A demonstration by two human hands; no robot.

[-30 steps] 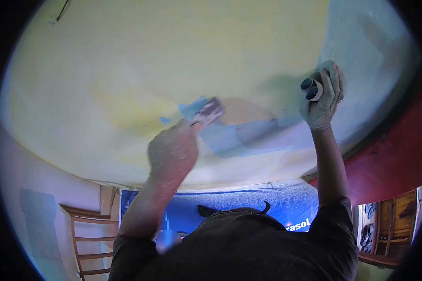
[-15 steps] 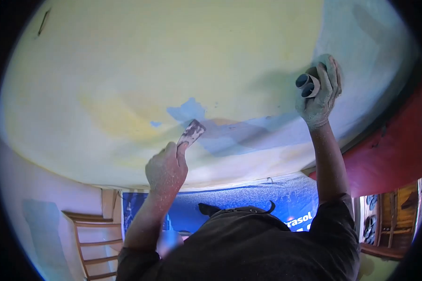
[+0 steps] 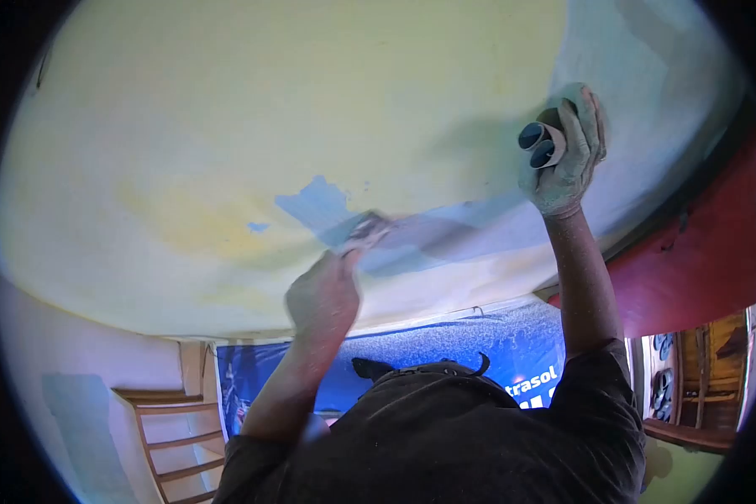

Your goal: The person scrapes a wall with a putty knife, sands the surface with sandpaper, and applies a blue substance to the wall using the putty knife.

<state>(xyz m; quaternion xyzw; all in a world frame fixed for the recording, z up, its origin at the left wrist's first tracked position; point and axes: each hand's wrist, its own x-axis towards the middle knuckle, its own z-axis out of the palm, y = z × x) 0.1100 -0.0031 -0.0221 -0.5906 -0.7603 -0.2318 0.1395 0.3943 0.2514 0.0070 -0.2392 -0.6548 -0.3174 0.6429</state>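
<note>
My left hand (image 3: 323, 294) is shut on a scraper (image 3: 364, 233), blurred with motion. Its blade lies against the pale yellow ceiling (image 3: 252, 109), at the edge of a bare blue patch (image 3: 312, 204) where the paint is gone. My right hand (image 3: 563, 164), dusty with powder, is raised to the ceiling further right. It is closed around a small roll of grey paper (image 3: 536, 144), whose two curled ends face me. My dark shirt (image 3: 445, 437) fills the bottom of the view.
A red beam or wall (image 3: 697, 260) runs along the right of the ceiling. Below hang a blue sheet with white lettering (image 3: 479, 353), a wooden ladder-like frame (image 3: 172, 437) at the lower left, and wooden shelving (image 3: 697, 395) at the lower right.
My left hand drew the scraper down and left off the blue patch, then pushed it back up to the right against the ceiling. The right hand stayed on the ceiling with the roll.
</note>
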